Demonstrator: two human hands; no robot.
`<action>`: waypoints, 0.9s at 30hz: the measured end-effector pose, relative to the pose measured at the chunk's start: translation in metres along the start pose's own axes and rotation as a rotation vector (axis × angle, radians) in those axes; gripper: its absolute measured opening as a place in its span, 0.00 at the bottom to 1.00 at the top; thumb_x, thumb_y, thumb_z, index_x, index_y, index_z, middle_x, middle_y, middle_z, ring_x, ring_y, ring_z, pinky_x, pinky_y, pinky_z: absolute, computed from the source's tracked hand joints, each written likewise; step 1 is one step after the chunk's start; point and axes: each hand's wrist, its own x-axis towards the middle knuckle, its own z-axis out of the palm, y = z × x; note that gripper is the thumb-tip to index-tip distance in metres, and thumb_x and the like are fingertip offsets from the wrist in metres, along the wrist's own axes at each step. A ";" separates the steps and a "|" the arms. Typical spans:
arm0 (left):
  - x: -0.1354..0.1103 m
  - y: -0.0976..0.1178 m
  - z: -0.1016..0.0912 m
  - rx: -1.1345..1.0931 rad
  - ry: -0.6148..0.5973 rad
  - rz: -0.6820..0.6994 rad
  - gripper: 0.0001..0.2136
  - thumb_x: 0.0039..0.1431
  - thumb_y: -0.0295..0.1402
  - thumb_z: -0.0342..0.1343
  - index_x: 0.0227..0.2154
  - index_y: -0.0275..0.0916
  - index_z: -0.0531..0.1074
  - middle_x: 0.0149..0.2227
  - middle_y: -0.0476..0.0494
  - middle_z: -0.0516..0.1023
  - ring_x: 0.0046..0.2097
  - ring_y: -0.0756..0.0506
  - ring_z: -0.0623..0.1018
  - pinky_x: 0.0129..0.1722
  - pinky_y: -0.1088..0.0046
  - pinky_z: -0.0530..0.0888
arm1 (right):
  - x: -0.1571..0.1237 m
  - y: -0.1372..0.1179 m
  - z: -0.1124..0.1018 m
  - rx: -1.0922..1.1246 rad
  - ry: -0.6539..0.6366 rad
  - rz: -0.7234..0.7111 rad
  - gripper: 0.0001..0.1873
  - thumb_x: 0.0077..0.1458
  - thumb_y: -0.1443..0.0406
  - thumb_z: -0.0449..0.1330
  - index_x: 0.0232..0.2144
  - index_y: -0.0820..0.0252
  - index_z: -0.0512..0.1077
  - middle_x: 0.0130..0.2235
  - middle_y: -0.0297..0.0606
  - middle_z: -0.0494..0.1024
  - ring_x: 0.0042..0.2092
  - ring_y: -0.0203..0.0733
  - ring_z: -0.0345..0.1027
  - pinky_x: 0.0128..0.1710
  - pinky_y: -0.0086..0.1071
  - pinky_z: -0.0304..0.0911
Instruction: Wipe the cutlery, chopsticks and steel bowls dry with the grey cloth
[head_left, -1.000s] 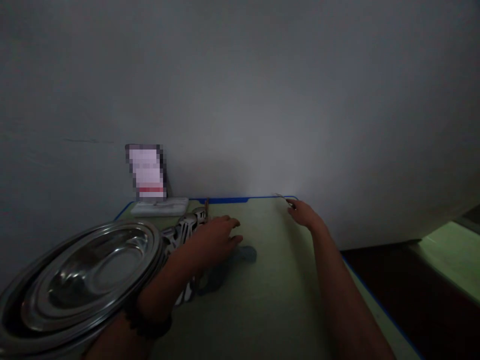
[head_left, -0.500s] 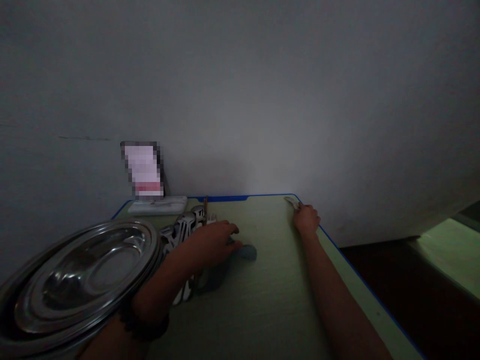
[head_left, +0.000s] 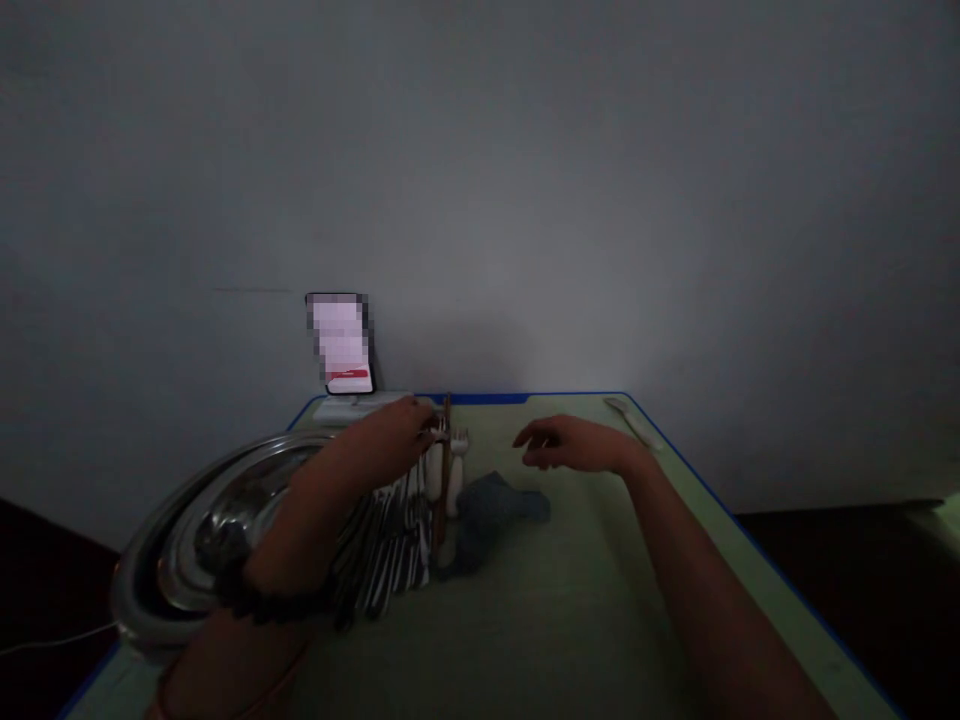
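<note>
My left hand (head_left: 401,428) reaches over a row of metal cutlery (head_left: 390,540) lying on the green table (head_left: 540,610); its fingertips pinch at the top end of a utensil near a brown stick (head_left: 445,470). My right hand (head_left: 570,445) hovers above the table with fingers loosely spread and nothing in it. A crumpled blue-grey cloth (head_left: 487,515) lies between the two hands. A single spoon (head_left: 628,420) rests at the far right corner of the table, apart from my right hand.
Stacked steel plates (head_left: 202,520) sit at the left edge. A phone (head_left: 339,345) leans against the wall on a white stand (head_left: 352,408). The table has a blue rim; dark floor drops off to the right.
My right hand has let go of the spoon at the far right corner and drawn back toward the middle. My left hand moved from the cloth to the cutlery tops. The view shifted left.
</note>
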 end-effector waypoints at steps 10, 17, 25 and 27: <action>0.014 0.039 0.047 0.134 -0.094 -0.099 0.13 0.55 0.34 0.51 0.39 0.32 0.74 0.42 0.30 0.76 0.44 0.36 0.76 0.38 0.63 0.72 | 0.000 -0.042 0.026 -0.394 -0.256 0.118 0.21 0.40 0.60 0.63 0.41 0.55 0.73 0.40 0.38 0.78 0.39 0.45 0.71 0.32 0.32 0.62; 0.016 0.053 0.052 0.150 -0.130 -0.142 0.14 0.50 0.35 0.57 0.38 0.32 0.74 0.40 0.29 0.78 0.42 0.35 0.77 0.37 0.63 0.73 | -0.009 -0.023 0.002 -0.452 0.065 0.258 0.18 0.53 0.60 0.51 0.41 0.65 0.71 0.44 0.48 0.75 0.44 0.47 0.69 0.42 0.35 0.62; 0.016 0.050 0.044 0.099 -0.062 -0.130 0.13 0.54 0.30 0.48 0.40 0.32 0.70 0.39 0.30 0.77 0.42 0.36 0.77 0.37 0.62 0.73 | 0.007 -0.009 0.021 -0.424 -0.016 0.325 0.34 0.42 0.63 0.62 0.53 0.66 0.63 0.50 0.53 0.71 0.49 0.53 0.67 0.43 0.38 0.62; 0.015 0.046 0.036 0.083 -0.019 -0.144 0.13 0.57 0.30 0.43 0.41 0.32 0.69 0.41 0.31 0.77 0.43 0.38 0.77 0.39 0.62 0.72 | 0.005 -0.010 0.018 -0.421 -0.039 0.327 0.27 0.42 0.63 0.62 0.47 0.62 0.69 0.47 0.50 0.74 0.45 0.52 0.69 0.39 0.37 0.63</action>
